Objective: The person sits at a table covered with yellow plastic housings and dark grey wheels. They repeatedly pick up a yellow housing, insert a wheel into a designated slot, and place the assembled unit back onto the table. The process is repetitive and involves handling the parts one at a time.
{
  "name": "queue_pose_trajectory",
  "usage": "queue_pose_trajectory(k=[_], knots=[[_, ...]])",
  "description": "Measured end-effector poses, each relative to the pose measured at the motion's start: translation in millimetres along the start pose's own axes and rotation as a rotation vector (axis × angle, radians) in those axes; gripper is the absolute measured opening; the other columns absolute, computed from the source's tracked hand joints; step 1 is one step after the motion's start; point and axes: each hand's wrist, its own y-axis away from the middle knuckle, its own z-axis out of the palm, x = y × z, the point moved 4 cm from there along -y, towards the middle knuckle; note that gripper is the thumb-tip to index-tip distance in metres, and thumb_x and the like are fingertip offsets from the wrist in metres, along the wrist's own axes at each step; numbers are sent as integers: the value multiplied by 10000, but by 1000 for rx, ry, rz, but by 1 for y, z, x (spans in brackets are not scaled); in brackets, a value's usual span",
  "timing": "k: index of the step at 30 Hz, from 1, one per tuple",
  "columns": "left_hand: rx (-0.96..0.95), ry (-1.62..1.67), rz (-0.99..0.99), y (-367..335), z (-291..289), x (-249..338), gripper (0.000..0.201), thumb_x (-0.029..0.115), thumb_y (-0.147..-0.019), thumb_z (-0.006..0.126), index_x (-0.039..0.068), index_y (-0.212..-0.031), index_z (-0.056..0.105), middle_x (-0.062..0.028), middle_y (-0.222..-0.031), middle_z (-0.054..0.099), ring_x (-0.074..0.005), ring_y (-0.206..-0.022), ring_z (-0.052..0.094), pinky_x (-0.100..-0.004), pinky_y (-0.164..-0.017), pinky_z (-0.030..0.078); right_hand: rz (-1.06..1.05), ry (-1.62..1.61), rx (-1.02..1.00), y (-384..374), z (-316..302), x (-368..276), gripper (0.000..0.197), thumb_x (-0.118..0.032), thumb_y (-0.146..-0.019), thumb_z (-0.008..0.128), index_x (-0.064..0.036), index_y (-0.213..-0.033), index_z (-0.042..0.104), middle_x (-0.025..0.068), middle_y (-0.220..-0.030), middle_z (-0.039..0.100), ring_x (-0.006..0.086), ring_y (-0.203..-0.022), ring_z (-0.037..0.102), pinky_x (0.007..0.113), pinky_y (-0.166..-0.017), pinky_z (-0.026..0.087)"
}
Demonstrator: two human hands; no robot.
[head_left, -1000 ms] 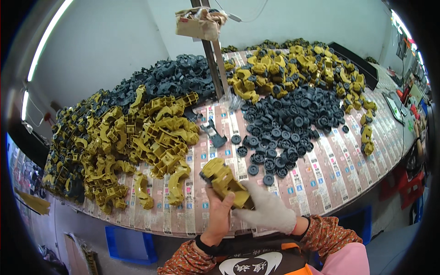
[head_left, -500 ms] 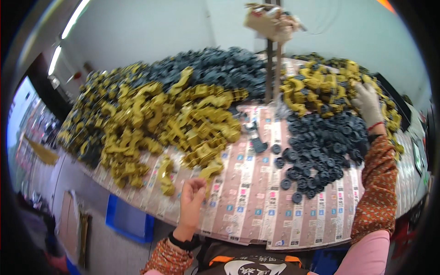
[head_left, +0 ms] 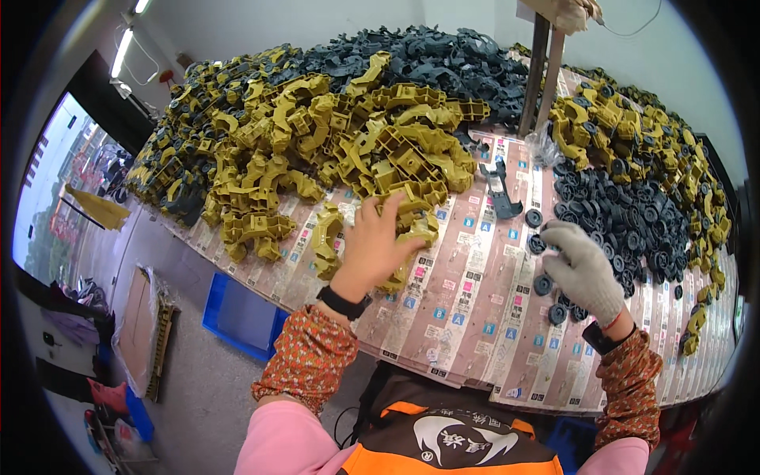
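My bare left hand has its fingers spread over the near edge of a heap of yellow plastic car-body-like parts. Its fingertips overlap the closest yellow pieces, and I cannot tell whether they touch. My right hand, in a pale knit glove, is above the near-left edge of a pile of small dark toy wheels. Its fingers are loosely bent with a gap to the thumb, and nothing shows between them. One loose wheel lies beside that thumb. A dark chassis-like part rests between the two piles.
Dark plastic parts are heaped at the back. Yellow parts with dark wheels lie at the far right. An upright post stands on the table near a crumpled clear bag. On the floor at left is a blue bin.
My right hand has come back from the yellow pile at the right to the wheels. My left hand has opened from a closed pose and moved farther over the yellow parts. The view has shifted.
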Motion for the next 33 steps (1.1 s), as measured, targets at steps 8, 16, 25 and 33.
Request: queue_pose_trajectory(k=[8,16,25,33], knots=[[-20,-152,133,-44,19,-7,700,341,-874,843,166,-1484,545,-131,-1336,545,-358,-1276,559,-598,-1023,444,-28,114,30,55,-4,-4,224,-122,-927,728,-15,-1122,713,174,-1224,719,368,-1066,722,412,-904,575],[106,7,152,-51,5,-17,611,283,-883,818,-16,-1348,559,-187,-1301,499,-379,-1158,590,-502,-981,536,56,323,119,59,-9,26,137,-132,-940,669,-44,-1027,730,177,-976,697,392,-956,693,474,-822,556],[-558,2037,-33,31,-34,23,531,254,-1039,548,28,-1513,477,-206,-1315,652,-367,-1232,676,-601,-1031,611,-83,695,180,-28,16,44,122,-79,-862,707,-85,-973,758,113,-1028,725,334,-1018,687,434,-881,562],[-581,2005,-231,98,5,45,617,400,-1048,694,40,-1501,482,-139,-1276,673,-308,-1173,702,-574,-969,644,-102,794,90,-34,30,39,139,-140,-875,731,-74,-997,738,116,-1012,719,309,-1006,692,436,-866,568]])
